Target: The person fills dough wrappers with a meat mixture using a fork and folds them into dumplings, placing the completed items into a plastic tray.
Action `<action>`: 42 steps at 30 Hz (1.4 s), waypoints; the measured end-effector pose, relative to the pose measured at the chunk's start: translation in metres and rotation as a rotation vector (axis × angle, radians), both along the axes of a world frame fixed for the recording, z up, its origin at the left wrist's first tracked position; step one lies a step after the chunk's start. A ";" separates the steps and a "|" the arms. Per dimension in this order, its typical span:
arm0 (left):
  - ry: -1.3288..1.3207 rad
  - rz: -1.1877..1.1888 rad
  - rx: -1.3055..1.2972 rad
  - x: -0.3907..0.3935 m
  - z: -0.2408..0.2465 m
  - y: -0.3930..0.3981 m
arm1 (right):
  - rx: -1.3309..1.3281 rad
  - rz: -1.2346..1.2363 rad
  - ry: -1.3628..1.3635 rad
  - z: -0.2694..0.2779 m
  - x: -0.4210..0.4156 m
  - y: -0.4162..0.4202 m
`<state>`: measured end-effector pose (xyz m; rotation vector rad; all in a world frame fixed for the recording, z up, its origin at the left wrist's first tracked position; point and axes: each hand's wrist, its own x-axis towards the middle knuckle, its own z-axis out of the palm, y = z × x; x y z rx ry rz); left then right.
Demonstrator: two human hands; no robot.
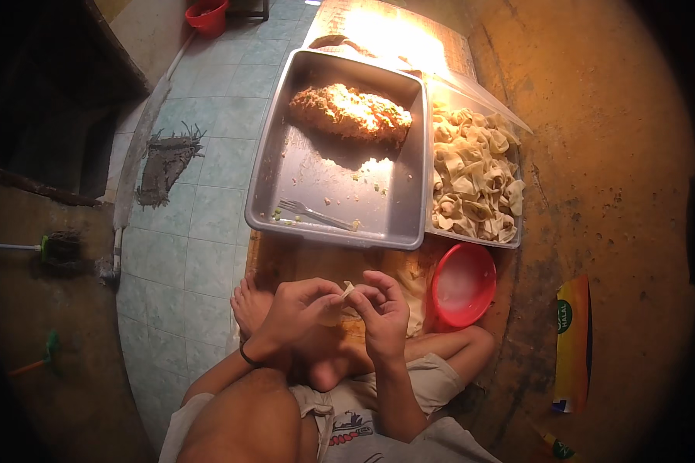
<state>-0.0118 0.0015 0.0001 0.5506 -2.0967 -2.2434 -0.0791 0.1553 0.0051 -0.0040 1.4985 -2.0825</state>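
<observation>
A small folded dumpling wrapper (347,289) is pinched between the fingertips of my left hand (302,307) and my right hand (386,312). My fingers hide most of it, so any filling cannot be seen. Beyond my hands stands a grey plastic tray (301,232) with a mound of minced filling (350,116) at its far end. A metal fork (318,215) lies inside, near the tray's closest edge. Pale dough wrappers (415,298) lie beside my right hand, partly covered by it. A red bowl (464,286) with whitish contents stands further right.
Many folded dumplings (475,168) fill a clear plastic box (480,241) against the tray's right side. Bright light glares on a wooden board (318,29) behind. A frayed grey rag (168,168) lies on the tiled floor (217,214) at left. A red bucket (207,20) stands far left.
</observation>
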 end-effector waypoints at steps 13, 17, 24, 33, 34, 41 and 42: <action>0.059 0.017 -0.086 0.000 -0.003 0.001 | 0.243 0.078 0.311 0.003 0.001 -0.001; 0.027 0.047 0.114 0.004 -0.017 0.004 | 0.176 0.035 0.286 0.002 0.001 -0.002; 0.137 0.119 0.376 0.005 -0.027 0.006 | -0.076 -0.111 0.049 -0.015 0.001 0.002; 0.144 0.152 0.732 0.010 -0.031 -0.003 | -0.135 -0.089 -0.029 -0.017 -0.004 -0.002; 0.173 0.192 0.884 0.010 -0.033 -0.006 | -0.128 -0.124 0.037 -0.012 -0.002 -0.003; -0.152 -0.190 1.208 0.000 -0.044 -0.017 | 0.009 0.203 0.677 0.003 0.011 0.007; -0.268 -0.039 1.200 0.003 -0.046 -0.015 | 0.037 0.249 0.709 0.005 0.008 0.010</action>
